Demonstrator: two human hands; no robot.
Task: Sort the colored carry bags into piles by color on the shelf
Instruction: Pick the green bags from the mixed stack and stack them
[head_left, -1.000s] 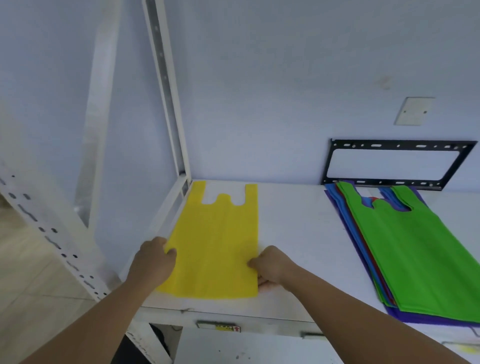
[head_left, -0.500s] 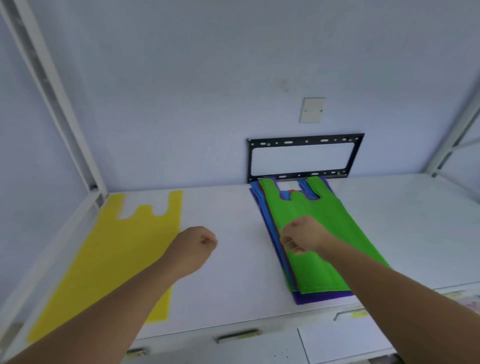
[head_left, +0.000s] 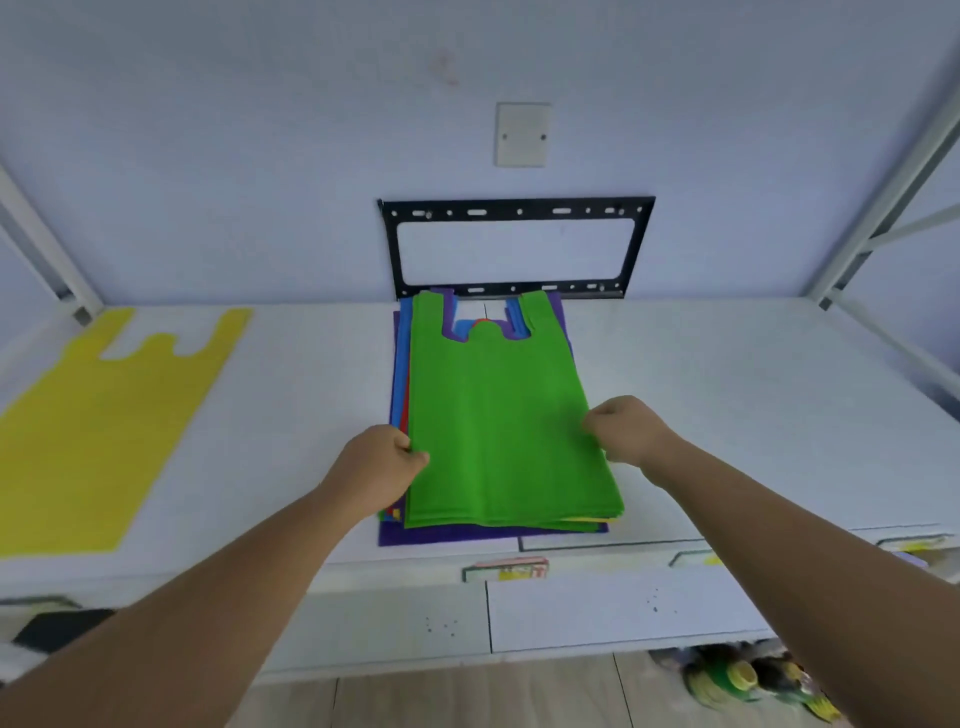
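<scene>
On the white shelf, at its middle, a flat green non-woven carry bag tops a stack of mixed coloured bags in front of a black metal wall bracket. The left hand pinches the green bag's left edge with curled fingers, and the right hand grips its right edge. A flat yellow carry bag lies alone at the far left.

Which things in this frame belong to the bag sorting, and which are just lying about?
Job: green bag, topping the mixed stack; yellow bag, alone at the left; shelf; left hand and right hand, pinching the green bag's side edges.
Lying about: black wall bracket; white wall plate; shelf-edge label; blurred items on the floor.
</scene>
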